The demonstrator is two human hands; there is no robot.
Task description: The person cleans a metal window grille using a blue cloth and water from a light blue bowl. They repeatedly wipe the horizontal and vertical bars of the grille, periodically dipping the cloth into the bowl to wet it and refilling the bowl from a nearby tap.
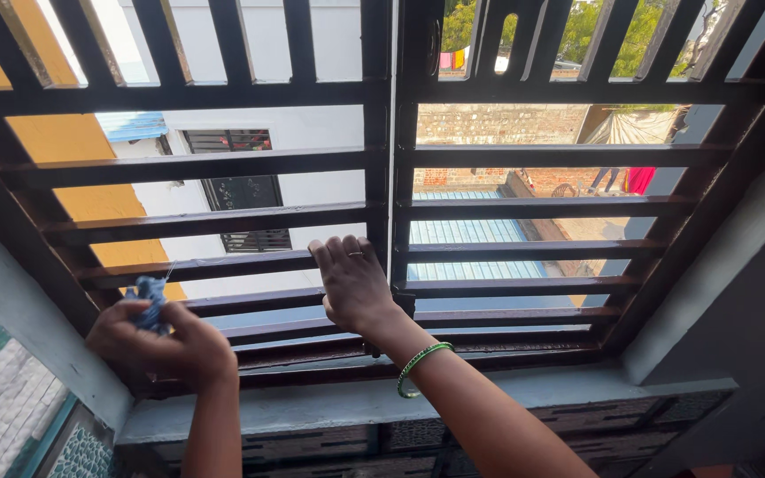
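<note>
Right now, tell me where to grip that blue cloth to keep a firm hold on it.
Grip the bunched lower part of the blue cloth, coming from below and the room side, as the left hand does. Its loose top sticks up above the fingers against a dark window bar, so the wad is likely the firmest part to pinch.

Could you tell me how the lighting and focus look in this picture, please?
Head view: strong backlight from outside leaves the grille a dark silhouette; the wall beyond it is overexposed; left hand with cloth and right hand are shaded yet sharp; bars bow from wide-angle distortion.

Bright backlight, shadowed foreground, edge distortion
</note>
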